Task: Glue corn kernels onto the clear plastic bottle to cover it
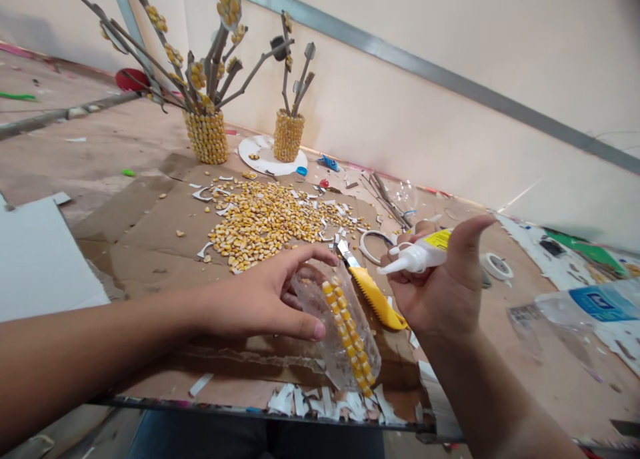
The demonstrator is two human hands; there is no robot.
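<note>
My left hand (265, 299) grips a clear plastic bottle piece (334, 332) that lies on the cardboard, with two rows of corn kernels (350, 339) stuck along its side. My right hand (443, 282) is closed round a white glue tube (417, 255) with a yellow label, nozzle pointing left toward the bottle piece. A yellow-handled utility knife (373, 292) lies between the two hands. A heap of loose corn kernels (265, 222) is spread on the cardboard just beyond my left hand.
Two kernel-covered vases (207, 135) (289, 135) holding grey sticks stand at the back near the wall. A white disc (260, 155), tape rolls (497, 265), paper scraps, a clear bottle (590, 309) at right and a white sheet (35, 259) at left lie around.
</note>
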